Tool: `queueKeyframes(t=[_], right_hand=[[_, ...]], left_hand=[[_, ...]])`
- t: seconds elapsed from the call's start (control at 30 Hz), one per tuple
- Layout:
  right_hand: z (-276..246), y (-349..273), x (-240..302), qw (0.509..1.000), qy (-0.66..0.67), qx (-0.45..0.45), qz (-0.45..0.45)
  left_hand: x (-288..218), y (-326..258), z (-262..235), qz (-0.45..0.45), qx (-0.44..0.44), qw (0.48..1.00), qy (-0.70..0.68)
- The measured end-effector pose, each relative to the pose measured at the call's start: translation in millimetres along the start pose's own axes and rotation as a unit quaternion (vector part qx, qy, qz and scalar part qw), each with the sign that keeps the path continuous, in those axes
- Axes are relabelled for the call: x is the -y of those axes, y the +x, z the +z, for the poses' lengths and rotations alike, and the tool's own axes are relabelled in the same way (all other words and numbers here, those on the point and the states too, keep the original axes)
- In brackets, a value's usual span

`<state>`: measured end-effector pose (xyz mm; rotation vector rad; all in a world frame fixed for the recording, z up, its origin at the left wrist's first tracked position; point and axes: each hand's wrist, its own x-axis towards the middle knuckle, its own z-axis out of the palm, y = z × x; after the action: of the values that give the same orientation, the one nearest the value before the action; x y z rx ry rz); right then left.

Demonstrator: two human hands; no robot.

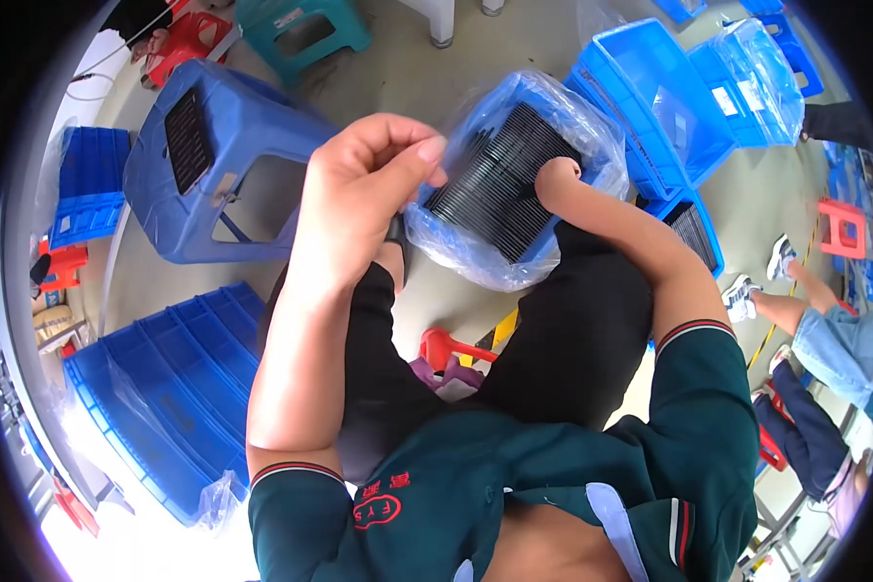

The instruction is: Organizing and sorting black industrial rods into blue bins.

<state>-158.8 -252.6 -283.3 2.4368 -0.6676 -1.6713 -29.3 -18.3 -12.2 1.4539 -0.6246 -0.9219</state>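
Ahead of my knees stands a blue bin lined with a clear plastic bag (490,276), filled with rows of thin black flat pieces (500,175) packed on edge. My left hand (383,165) is raised at the bin's left side, its fingers curled and the thumb pressed toward them. Whatever it might pinch is too small or hidden to make out. Over the right part of the black pieces is my right hand (558,182), bent down at the wrist, so its fingers are mostly hidden from view.
A blue stool (252,107) with a dark phone-like slab (189,141) stands at the left. Blue crates (175,388) are stacked at lower left. More blue crates (650,97) stand at the far right, one holding black pieces (691,233). Other people's legs (786,301) show at right.
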Motion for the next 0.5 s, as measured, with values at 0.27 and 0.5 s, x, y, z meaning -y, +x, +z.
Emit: queueKeyframes(t=[0.27, 0.5], right_hand=[[11, 25, 41, 0.979, -0.134, 0.156, -0.004], [26, 35, 23, 0.998, -0.007, 0.053, -0.013]], left_hand=[[4, -4, -11, 0.019, -0.014, 1.000, 0.010], [13, -4, -26, 0.017, -0.035, 0.999, 0.010]])
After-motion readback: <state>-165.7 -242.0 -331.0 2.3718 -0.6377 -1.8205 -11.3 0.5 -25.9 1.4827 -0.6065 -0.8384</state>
